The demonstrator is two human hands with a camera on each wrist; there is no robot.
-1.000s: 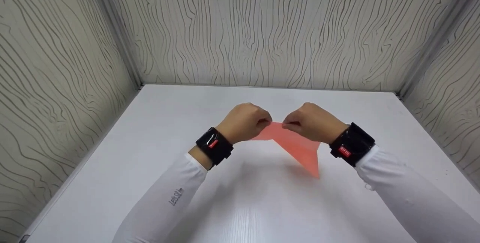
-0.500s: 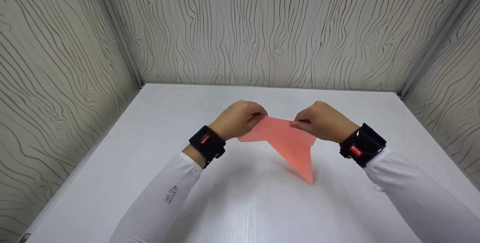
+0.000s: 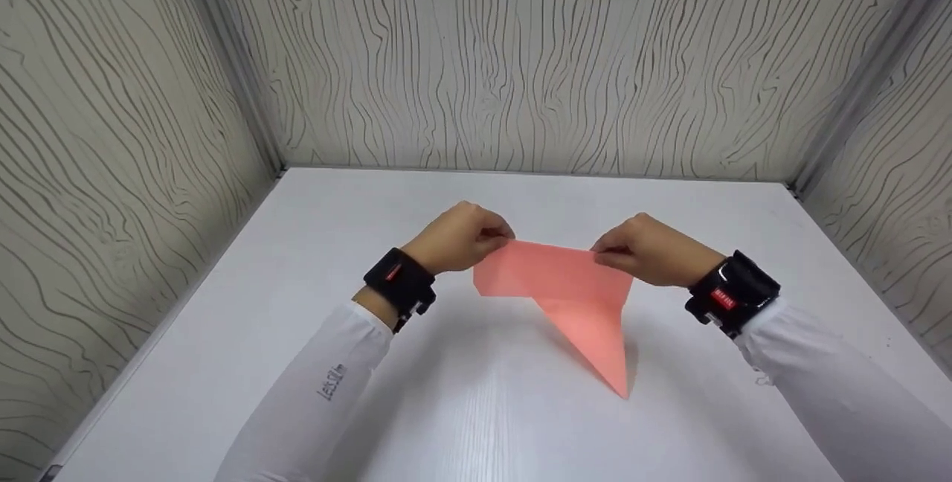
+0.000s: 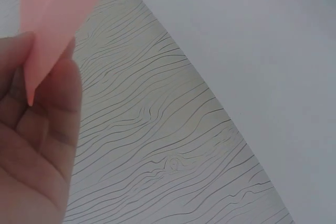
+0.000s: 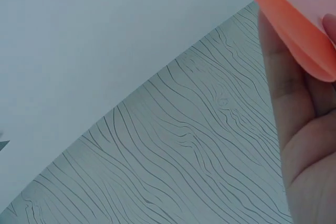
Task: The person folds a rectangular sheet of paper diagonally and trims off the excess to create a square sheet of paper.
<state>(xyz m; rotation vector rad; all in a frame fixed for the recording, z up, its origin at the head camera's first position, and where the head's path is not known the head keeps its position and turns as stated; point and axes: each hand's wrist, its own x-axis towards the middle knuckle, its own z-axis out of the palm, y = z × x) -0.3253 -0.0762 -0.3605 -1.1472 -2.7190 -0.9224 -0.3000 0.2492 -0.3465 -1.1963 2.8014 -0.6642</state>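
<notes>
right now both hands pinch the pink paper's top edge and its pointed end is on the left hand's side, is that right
Wrong side: the head view shows the paper with its pointed end on the side of the right hand, not the left hand.

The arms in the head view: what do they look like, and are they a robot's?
They are a person's, in long white fabric sleeves. The left one carries small dark lettering; none shows on the right. Around each wrist sits a wide black band with a small red rectangular label. The left hand and right hand look bare, without gloves.
</notes>
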